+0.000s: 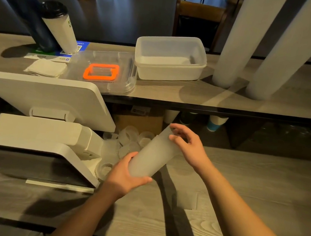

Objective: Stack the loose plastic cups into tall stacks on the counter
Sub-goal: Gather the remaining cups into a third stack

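Nearest us, we grip a short stack of frosted cups (152,155) tilted over the wood-grain counter (240,189), our left hand (125,175) wrapped round its base and our right hand (189,144) pinching the rim at its far end. Just beyond, loose translucent cups (129,140) lie heaped beside the white register (50,123), so plenty remains. Farthest, two tall, smooth, matte stacks (247,40) stand finished on the upper ledge.
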`<control>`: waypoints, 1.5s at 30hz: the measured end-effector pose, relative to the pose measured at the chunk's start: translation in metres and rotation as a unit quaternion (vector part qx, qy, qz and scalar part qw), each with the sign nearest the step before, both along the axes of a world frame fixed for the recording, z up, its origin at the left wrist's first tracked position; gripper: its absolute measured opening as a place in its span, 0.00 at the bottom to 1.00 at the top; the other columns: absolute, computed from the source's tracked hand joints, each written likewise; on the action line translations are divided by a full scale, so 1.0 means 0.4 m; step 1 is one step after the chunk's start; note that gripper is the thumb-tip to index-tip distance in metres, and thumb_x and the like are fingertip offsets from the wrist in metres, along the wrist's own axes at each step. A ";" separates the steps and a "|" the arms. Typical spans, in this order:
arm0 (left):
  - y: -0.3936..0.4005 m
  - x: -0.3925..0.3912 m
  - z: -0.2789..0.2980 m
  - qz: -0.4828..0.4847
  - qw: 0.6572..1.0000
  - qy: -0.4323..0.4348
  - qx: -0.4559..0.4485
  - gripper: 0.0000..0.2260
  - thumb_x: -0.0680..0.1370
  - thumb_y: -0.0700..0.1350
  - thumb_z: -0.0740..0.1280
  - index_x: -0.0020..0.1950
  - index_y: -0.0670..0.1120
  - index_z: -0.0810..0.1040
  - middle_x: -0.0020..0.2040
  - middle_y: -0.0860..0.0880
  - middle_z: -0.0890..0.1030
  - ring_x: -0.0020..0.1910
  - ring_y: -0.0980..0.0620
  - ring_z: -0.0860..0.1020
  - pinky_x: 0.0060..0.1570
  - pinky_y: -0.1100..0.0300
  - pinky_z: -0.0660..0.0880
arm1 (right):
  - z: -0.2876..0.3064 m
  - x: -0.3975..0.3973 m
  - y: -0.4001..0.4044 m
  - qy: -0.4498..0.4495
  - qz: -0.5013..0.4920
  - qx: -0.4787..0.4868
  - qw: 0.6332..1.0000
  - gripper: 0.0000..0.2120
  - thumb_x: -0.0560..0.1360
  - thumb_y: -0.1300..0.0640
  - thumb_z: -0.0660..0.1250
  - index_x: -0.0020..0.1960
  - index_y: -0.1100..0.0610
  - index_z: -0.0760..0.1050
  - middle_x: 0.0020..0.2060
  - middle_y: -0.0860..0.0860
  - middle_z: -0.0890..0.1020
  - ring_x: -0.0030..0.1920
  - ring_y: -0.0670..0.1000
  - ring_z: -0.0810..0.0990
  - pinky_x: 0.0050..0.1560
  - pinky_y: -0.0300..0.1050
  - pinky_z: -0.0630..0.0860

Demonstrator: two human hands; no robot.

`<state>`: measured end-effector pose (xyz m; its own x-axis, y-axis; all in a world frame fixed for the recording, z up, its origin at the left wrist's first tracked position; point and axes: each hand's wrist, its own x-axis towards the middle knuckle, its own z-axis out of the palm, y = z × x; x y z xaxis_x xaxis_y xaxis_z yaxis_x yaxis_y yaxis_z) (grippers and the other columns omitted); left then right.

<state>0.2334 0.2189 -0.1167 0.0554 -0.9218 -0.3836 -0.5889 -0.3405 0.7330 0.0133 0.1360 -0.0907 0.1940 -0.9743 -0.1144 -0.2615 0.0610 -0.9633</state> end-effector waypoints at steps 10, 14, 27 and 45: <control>0.019 -0.036 -0.017 -0.049 0.999 -0.003 0.013 0.41 0.63 0.62 0.79 0.71 0.58 0.64 0.61 0.55 0.72 0.57 0.54 0.74 0.55 0.51 0.80 | -0.041 -0.013 0.091 0.003 0.042 0.093 0.995 0.26 0.81 0.36 0.51 0.76 0.43 0.64 0.72 0.41 0.69 0.70 0.41 0.66 0.70 0.43 0.61; 0.031 -0.075 -0.022 -0.076 0.997 0.001 0.012 0.44 0.60 0.66 0.77 0.72 0.57 0.65 0.62 0.55 0.72 0.58 0.53 0.75 0.54 0.48 0.81 | -0.085 -0.082 0.129 0.001 -0.113 0.112 0.987 0.25 0.81 0.39 0.58 0.74 0.49 0.67 0.68 0.45 0.74 0.69 0.47 0.71 0.65 0.41 0.68; 0.042 -0.275 -0.031 -0.175 0.984 0.030 0.025 0.36 0.63 0.58 0.80 0.66 0.61 0.65 0.56 0.60 0.73 0.50 0.53 0.78 0.37 0.59 0.81 | -0.330 -0.437 0.381 0.342 -0.398 0.238 0.818 0.46 0.70 0.37 0.74 0.77 0.56 0.59 0.74 0.60 0.66 0.75 0.64 0.61 0.73 0.64 0.62; 0.050 -0.355 -0.024 -0.235 0.972 0.012 0.023 0.38 0.65 0.57 0.80 0.70 0.56 0.65 0.58 0.59 0.71 0.51 0.61 0.72 0.39 0.67 0.71 | -0.383 -0.465 0.455 0.234 -0.456 0.322 0.796 0.44 0.69 0.38 0.74 0.73 0.57 0.56 0.62 0.62 0.75 0.63 0.64 0.74 0.61 0.62 0.76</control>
<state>0.0914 0.2390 -0.1264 -0.3766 -0.8249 -0.4216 -0.6696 -0.0722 0.7392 -0.1728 0.3181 -0.2440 -0.7709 -0.3967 -0.4983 -0.1476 0.8723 -0.4661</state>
